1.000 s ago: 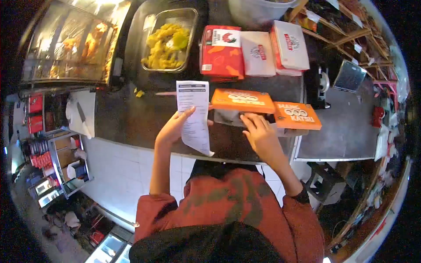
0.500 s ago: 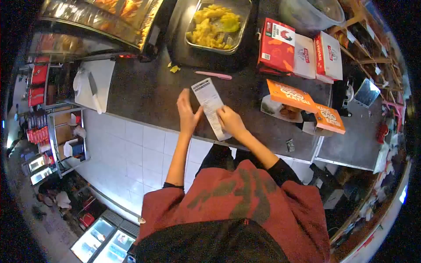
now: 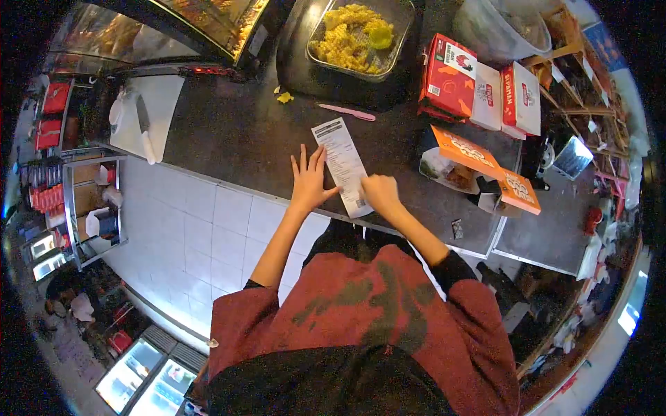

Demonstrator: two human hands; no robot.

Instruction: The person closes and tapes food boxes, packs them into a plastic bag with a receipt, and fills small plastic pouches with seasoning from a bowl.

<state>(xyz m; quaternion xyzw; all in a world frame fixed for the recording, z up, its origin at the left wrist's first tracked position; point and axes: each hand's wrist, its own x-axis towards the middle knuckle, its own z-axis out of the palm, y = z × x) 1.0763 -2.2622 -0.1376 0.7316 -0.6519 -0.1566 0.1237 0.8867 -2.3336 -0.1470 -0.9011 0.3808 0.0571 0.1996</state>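
A long printed receipt (image 3: 341,163) lies slanted on the dark counter in front of me. My left hand (image 3: 310,182) rests at its left side with the fingers spread, thumb and fingertips touching the paper's edge. My right hand (image 3: 380,195) is closed in a fist at the receipt's lower right edge. Its fingertips are curled under, so what they hold, if anything, is hidden. Just beyond the top of the receipt lies a pink pen (image 3: 347,111). Yellow scraps (image 3: 284,98) sit to the left of the pen.
A glass tray (image 3: 316,61) of yellow food stands at the back. To the right are red-and-white boxes (image 3: 447,80) and an open orange-lidded box (image 3: 466,154) with food. A knife (image 3: 143,121) lies on a white board (image 3: 164,104) at the left. A small packet (image 3: 457,229) is near the front edge.
My left hand has spread its fingers and come down against the receipt's left edge. The right hand has curled into a fist and slid slightly toward the receipt's lower end. The view has shifted slightly.
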